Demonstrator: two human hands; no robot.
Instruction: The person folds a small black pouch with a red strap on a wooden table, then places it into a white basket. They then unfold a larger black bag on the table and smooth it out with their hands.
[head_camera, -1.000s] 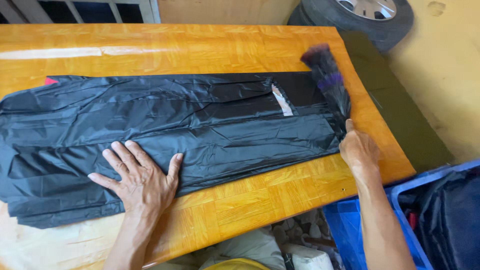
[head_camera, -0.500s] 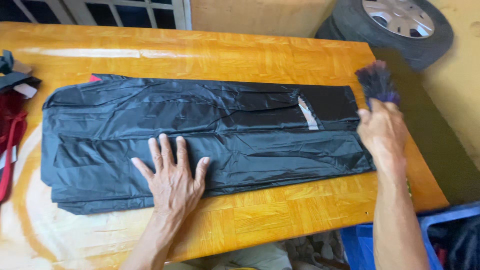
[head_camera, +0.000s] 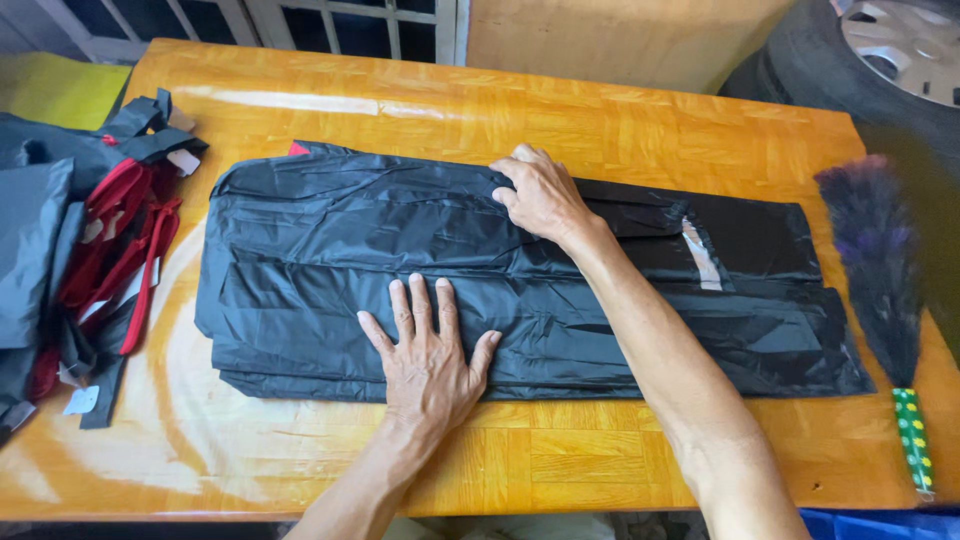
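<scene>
A black, glossy garment (head_camera: 520, 285), folded lengthwise into a long flat band, lies across the middle of the wooden table (head_camera: 620, 130), running from left to right. We press our left hand (head_camera: 430, 355) flat on its near edge, fingers spread and palm down, holding nothing. Our right hand (head_camera: 540, 195) reaches across to the far edge of the garment, fingers curled over the fabric there; whether it pinches a fold or only presses on it we cannot tell.

As we judge it, the lengthwise folds are already in place: the layers sit stacked and fairly even along the near side, and a pale strip (head_camera: 703, 255) shows toward the right end. The band is not yet folded across its length, and creases and trapped air remain over most of its surface, so smoothing and the shorter folds look to be what is left.

Just beside the garment's right end, a dark feather duster (head_camera: 875, 250) with a green patterned handle lies on the table, not touching either hand. At the left edge a heap of black and red clothing (head_camera: 90, 230) with pale tags sits well apart from the work. Beyond the far right corner stands a car tyre (head_camera: 860, 60), and behind the table a window grille (head_camera: 330, 20).
</scene>
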